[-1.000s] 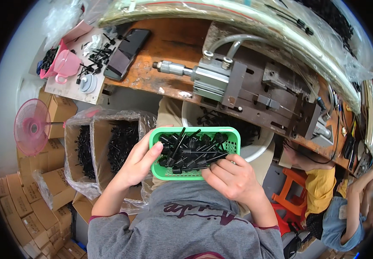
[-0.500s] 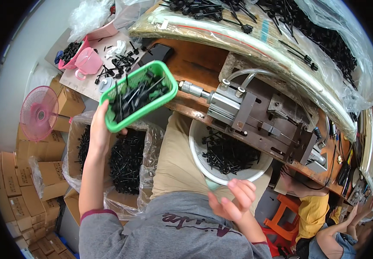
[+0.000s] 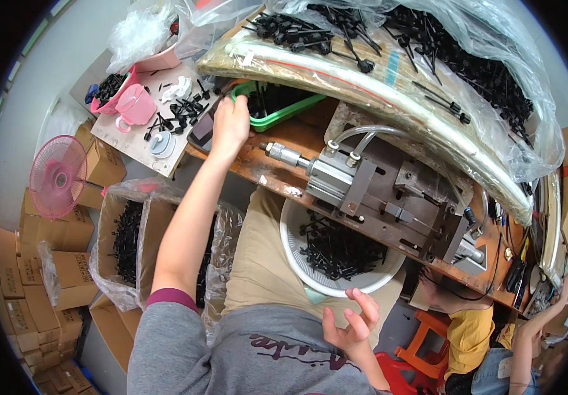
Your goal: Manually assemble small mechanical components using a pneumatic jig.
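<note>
— Starting with the head view: holding what on the left?

— Gripping a green basket (image 3: pixel 277 118) with 1 hand, the left hand (image 3: pixel 230 125), fingers closed around its left end. Black parts (image 3: pixel 274 99) inside.

— Sitting where?

— At the wooden bench (image 3: pixel 303 128), beyond the left end of the metal machine (image 3: pixel 333 184), partly under the wrapped shelf (image 3: pixel 356 85). Cannot tell about contact underneath.

— And on the right?

— Nothing visible in the right hand (image 3: pixel 351 326): fingers bent and loosely parted, over the lap, near a white tub (image 3: pixel 300 266) of more black parts (image 3: pixel 343 250).

— Which step, then?

— Probably placing the basket on the bench.

— Calling for what next?

— Likely a level base, well onto the wood, before loosening the left fingers; also care against bumping the shelf edge.
</note>
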Motion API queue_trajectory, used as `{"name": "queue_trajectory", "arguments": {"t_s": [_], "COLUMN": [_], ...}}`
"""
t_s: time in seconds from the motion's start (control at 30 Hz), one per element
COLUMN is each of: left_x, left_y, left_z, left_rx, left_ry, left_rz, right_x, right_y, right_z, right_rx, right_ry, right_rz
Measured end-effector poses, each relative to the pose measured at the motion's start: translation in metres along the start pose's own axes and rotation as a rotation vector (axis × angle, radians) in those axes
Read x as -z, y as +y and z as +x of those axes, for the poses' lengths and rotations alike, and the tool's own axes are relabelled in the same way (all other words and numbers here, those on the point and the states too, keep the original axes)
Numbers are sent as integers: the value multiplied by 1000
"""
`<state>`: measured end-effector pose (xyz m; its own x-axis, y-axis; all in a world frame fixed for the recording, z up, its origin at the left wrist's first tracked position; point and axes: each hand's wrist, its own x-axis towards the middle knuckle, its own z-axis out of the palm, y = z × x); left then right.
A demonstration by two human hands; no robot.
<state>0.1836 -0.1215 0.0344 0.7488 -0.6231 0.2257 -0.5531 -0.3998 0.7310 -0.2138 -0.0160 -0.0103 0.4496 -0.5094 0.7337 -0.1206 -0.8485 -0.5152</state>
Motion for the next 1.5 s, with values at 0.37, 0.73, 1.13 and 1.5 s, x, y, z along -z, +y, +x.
{"name": "queue_trajectory", "arguments": {"t_s": [0.37,0.73,1.13,1.5], "left_x": [19,52,37,0], "left_y": [-8,45,68,149], "left_z": [-6,-146,-198,-184], "left_rx": [-82,-620,-934,-982], "left_ry": [324,18,-230,-81], "left_rz": [177,-211,-408,-508], "right_x": [24,87,93,76], "right_y": [4,82,159,96], "right_z": [13,256,296,245], "right_rx": [9,183,-57,-146], "right_ry": [31,18,-346,168], "right_rz": [15,-442,-554,-150]}}
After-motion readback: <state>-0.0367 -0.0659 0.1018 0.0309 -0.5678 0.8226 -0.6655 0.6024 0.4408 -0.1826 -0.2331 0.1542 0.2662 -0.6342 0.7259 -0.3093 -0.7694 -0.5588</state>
